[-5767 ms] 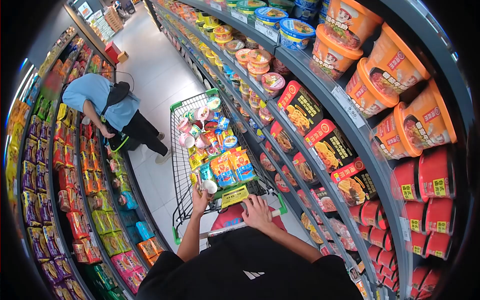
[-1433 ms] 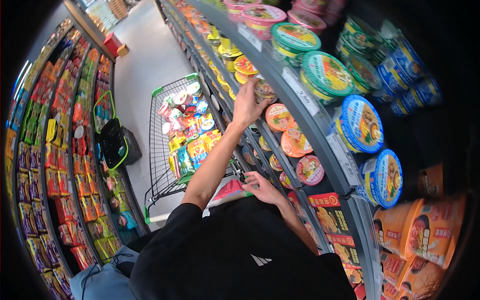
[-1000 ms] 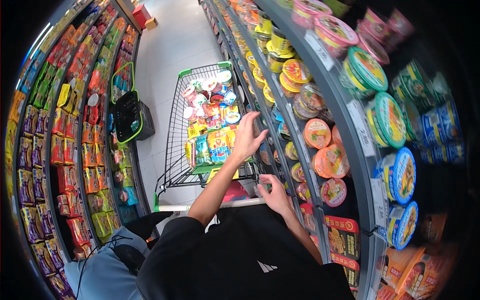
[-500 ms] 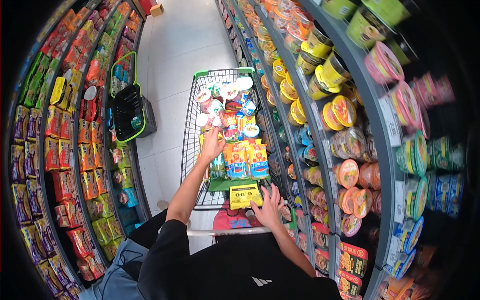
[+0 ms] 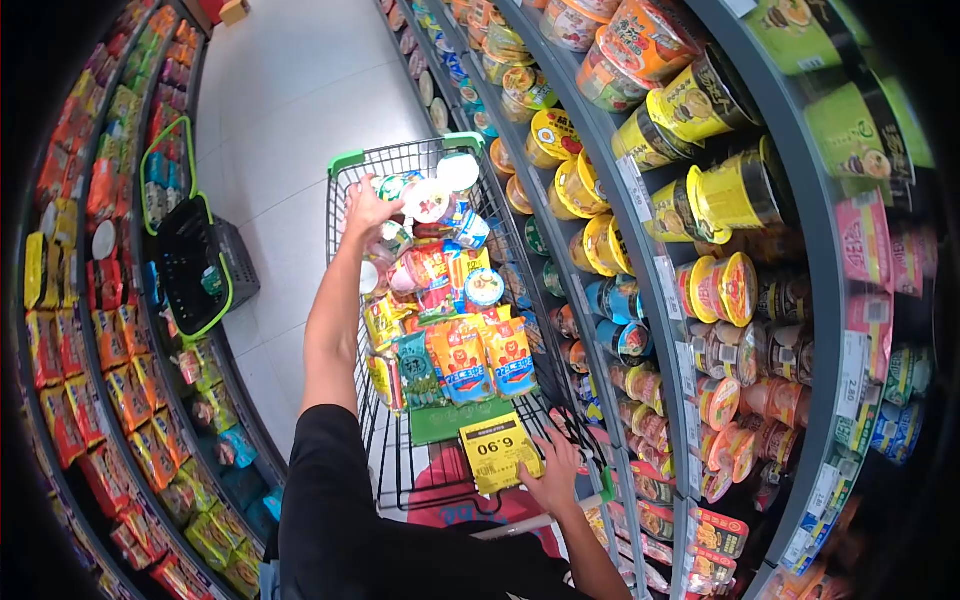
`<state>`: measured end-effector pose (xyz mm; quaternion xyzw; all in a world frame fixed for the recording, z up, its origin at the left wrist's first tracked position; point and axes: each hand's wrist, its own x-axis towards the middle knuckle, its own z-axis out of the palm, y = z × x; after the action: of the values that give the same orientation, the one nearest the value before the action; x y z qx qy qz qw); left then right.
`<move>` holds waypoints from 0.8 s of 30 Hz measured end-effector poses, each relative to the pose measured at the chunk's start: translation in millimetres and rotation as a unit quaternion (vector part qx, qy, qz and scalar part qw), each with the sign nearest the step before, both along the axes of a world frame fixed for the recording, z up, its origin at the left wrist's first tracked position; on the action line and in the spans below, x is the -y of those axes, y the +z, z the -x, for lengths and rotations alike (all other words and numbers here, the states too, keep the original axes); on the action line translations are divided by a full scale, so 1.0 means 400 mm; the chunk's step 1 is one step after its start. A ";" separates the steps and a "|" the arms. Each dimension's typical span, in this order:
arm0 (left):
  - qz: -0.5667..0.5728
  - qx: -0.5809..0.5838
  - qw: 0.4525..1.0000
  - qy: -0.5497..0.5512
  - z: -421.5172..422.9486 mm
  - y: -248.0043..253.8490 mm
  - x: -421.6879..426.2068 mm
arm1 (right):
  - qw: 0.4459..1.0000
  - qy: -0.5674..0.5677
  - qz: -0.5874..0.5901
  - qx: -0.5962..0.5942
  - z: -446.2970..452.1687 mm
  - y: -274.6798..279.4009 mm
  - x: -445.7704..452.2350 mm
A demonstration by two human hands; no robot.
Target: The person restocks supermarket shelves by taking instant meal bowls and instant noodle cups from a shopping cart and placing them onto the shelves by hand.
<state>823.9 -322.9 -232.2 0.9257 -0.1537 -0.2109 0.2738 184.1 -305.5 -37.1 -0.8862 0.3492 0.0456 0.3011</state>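
My left hand (image 5: 372, 207) reaches into the far left corner of the shopping cart (image 5: 340, 165), its fingers curled over an instant noodle cup that it mostly hides. Beside it lie a white-lidded cup (image 5: 428, 200) and a green-topped cup (image 5: 389, 187). My right hand (image 5: 553, 472) is at the cart's near end, fingers spread and thumb on the lower right edge of a yellow price sign (image 5: 493, 455). Between my hands, orange-and-blue snack bags (image 5: 460, 360), a dark green packet (image 5: 415, 365) and a red packet (image 5: 435, 275) fill the cart.
Shelves of noodle cups (image 5: 720, 290) run close along the right side. Bagged goods (image 5: 130, 400) line the left shelves. A black basket with green handles (image 5: 205, 265) is beside the left shelf. Pale floor tiles (image 5: 290, 110) stretch ahead, with a cardboard box (image 5: 234, 11) at the far end.
My left hand has moved forward from the middle of the cart to the cups in its far left corner. My right hand remains by the price sign, and the view has shifted.
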 end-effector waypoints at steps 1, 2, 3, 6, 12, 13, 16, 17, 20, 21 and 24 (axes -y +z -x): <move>-0.030 -0.003 1.000 -0.011 -0.020 -0.005 0.011 | 1.000 0.002 0.001 -0.006 0.001 -0.002 0.001; -0.059 -0.005 0.998 -0.020 -0.036 -0.010 0.022 | 1.000 0.006 0.002 -0.011 -0.002 -0.003 0.003; -0.064 -0.023 0.997 -0.022 -0.052 -0.023 0.029 | 1.000 -0.002 -0.002 -0.010 -0.009 0.001 0.004; -0.093 -0.054 0.993 -0.047 -0.079 -0.046 0.046 | 1.000 0.006 0.000 -0.017 -0.015 0.003 0.009; -0.084 -0.037 0.995 -0.030 -0.041 0.003 0.072 | 1.000 0.004 -0.002 -0.022 -0.024 0.004 0.021; -0.079 -0.036 0.996 -0.031 -0.043 0.007 0.069 | 1.000 0.008 0.003 -0.018 -0.027 0.005 0.022; -0.044 0.011 0.998 -0.042 -0.016 0.039 0.062 | 1.000 0.007 0.006 -0.021 -0.023 0.006 0.024; -0.029 0.036 0.998 -0.049 -0.001 0.057 0.056 | 1.000 0.006 0.003 -0.019 -0.022 0.004 0.024; 0.025 0.104 0.993 -0.055 0.073 0.129 0.031 | 1.000 0.001 0.002 -0.011 -0.015 0.002 0.023; 0.043 0.110 0.991 -0.057 0.105 0.158 0.018 | 1.000 0.001 0.003 -0.007 -0.016 0.005 0.025; 0.098 0.120 0.986 -0.059 0.232 0.208 -0.046 | 1.000 -0.006 0.001 0.022 -0.001 -0.008 0.025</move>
<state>731.2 -304.3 -149.1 0.9025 -0.2596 -0.0978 0.3295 184.6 -315.4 -40.4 -0.8854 0.3478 0.0242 0.3075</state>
